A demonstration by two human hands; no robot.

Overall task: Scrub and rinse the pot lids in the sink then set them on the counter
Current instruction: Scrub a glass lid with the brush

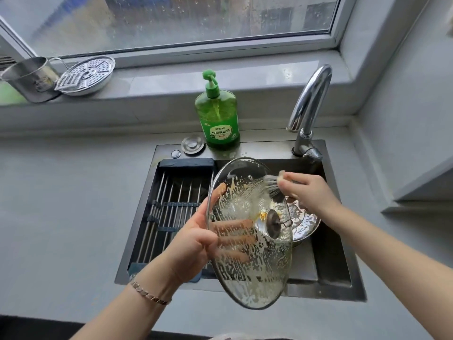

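A large glass pot lid [255,261], streaked with soapy foam and orange residue, is held tilted over the dark sink [338,266]. My left hand [193,244] grips its left rim, fingers showing through the glass. My right hand [308,190] holds a scrubbing sponge [279,182] pressed against the lid's upper right part; the sponge is blurred. A second, smaller lid [306,224], also foamy, lies in the sink behind the glass lid, partly hidden by it.
A drying rack [171,204] spans the sink's left half. A green dish soap bottle [218,114] and a chrome faucet [308,106] stand at the back rim. A metal cup [31,77] and steamer plate [88,74] sit on the windowsill. Grey counter [61,204] surrounds the sink.
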